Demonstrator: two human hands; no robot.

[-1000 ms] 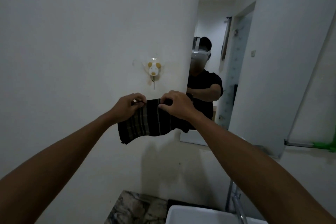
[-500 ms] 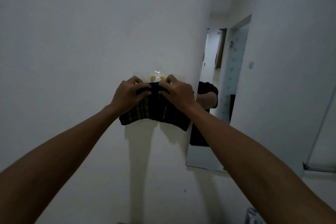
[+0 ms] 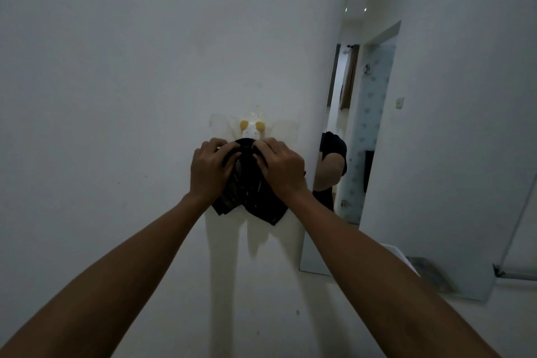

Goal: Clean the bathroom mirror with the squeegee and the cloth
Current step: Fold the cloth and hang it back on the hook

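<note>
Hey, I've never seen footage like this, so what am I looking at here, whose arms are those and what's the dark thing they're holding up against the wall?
There is no machine here. A camera worn on a person's head looks forward and down, so the two bare arms are the wearer's own. The left hand and right hand both grip a dark striped cloth at its top edge, held against the white wall just below a small animal-shaped wall hook with yellow ears. It looks as if the cloth is being hung there, though the hook's prong is hidden. To the right hangs the bathroom mirror, which reflects part of the person and a doorway. No squeegee is clearly visible.
</note>
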